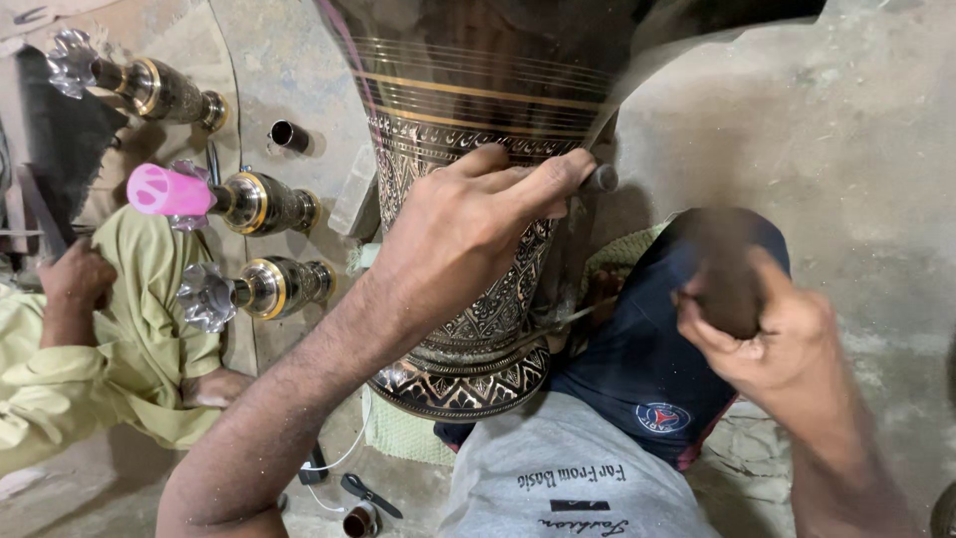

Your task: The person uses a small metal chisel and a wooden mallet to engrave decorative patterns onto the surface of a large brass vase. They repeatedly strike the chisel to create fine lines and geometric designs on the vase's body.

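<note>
Close up, left hand [468,224] pinching thin chisel [600,179] on engraved brass vase [468,110], right hand [772,334] gripping blurred mallet [719,264]

Gleaming as glossy dark metal with engraved brass-toned bands on the large vase [468,179], shining likewise on three smaller metal vases [261,287], looking matt and rough on the grey concrete floor [846,130], hanging soft as yellow-green cloth [149,329].
</note>
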